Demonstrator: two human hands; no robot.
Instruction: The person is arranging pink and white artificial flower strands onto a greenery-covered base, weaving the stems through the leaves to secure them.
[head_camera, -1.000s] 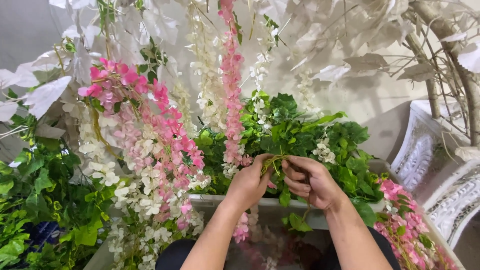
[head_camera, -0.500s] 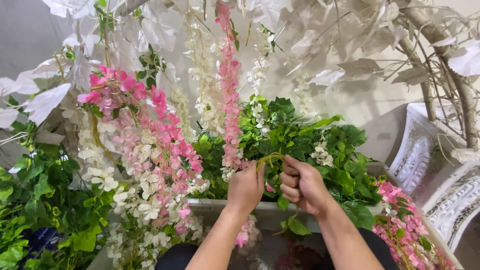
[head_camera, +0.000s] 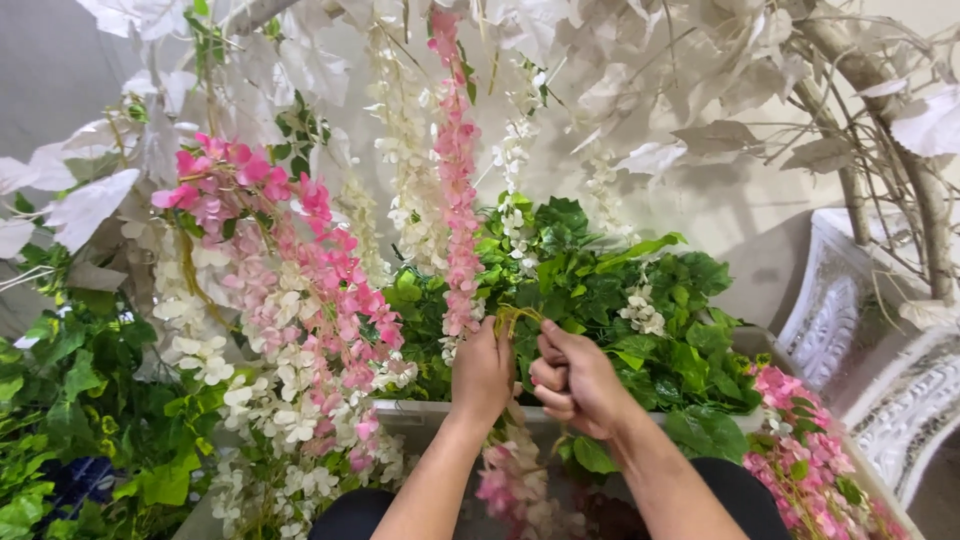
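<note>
A thin green stem arches between both hands, above the grey trough's rim and against the leafy green foliage. The left hand is fisted, fingers pressed together round the stem's base. The right hand curls, thumb and forefinger pinching the stem. Both fingertips are hidden. One hanging pink flower strand falls just behind the left hand.

dense foliage around both hands
</note>
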